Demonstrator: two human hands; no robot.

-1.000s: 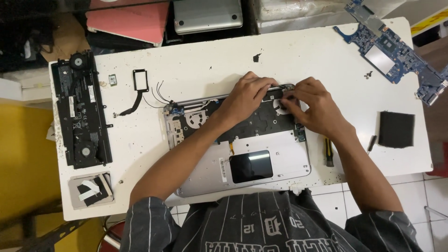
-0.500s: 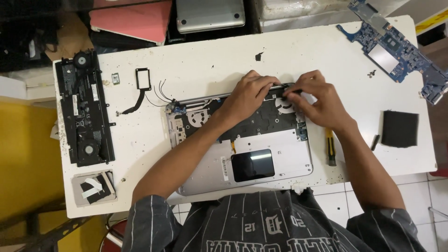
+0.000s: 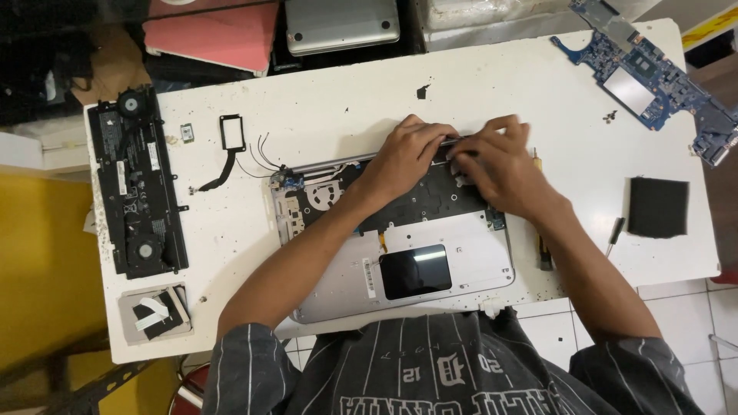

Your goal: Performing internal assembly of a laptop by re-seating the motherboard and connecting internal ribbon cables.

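Battery pack [image 3: 137, 184] sits far left on the white table [image 3: 338, 84]; left hand [image 3: 403, 157] hasn't budged, fingers curled on the opened laptop shell's [image 3: 461, 265] hinge edge; right hand [image 3: 496, 169] slid left, now pinching beside it; blue motherboard [image 3: 653, 77] far right.

Battery tray [image 3: 138, 184] left of laptop chassis [image 3: 461, 261], motherboard [image 3: 649, 77] far right.

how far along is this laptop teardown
Done: the blue motherboard and the black battery and fan assembly lie out on the white table. In hand: the left hand and right hand work at the hinge edge of the open laptop base. Left: the trackpad is mounted.
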